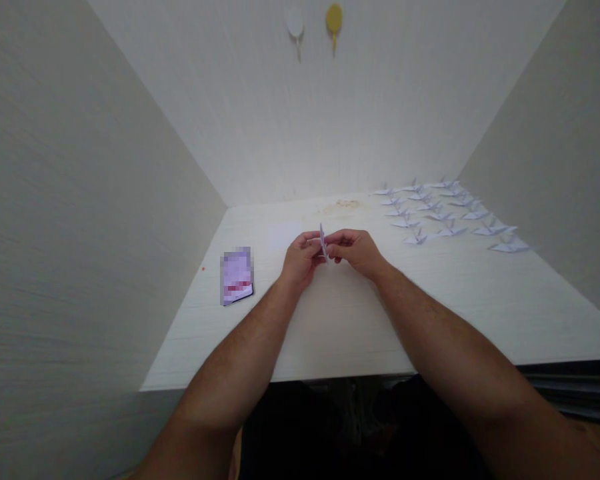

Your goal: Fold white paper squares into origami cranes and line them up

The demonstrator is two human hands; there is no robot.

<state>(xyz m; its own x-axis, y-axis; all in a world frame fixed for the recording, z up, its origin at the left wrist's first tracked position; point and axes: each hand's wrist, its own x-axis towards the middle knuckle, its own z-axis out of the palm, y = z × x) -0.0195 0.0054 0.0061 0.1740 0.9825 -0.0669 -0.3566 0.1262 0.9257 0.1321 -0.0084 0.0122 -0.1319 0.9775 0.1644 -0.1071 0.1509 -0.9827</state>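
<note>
Between my two hands, above the middle of the table, a small piece of folded white paper (323, 241) stands on edge, seen nearly side-on. My left hand (303, 257) pinches it from the left with thumb and fingers. From the right, my right hand (353, 250) has its thumb and fingertips closed on the same paper. The paper's exact folds are too thin to make out from this angle. Just behind my left hand, pale white paper (284, 235) lies flat on the table.
Several white paper cranes (441, 217) stand in rows at the back right. A phone (237, 277) with a blurred screen lies to the left on the white table (350, 327). Panels enclose the table on three sides. White (295, 23) and yellow hooks (334, 19) hang on the back wall.
</note>
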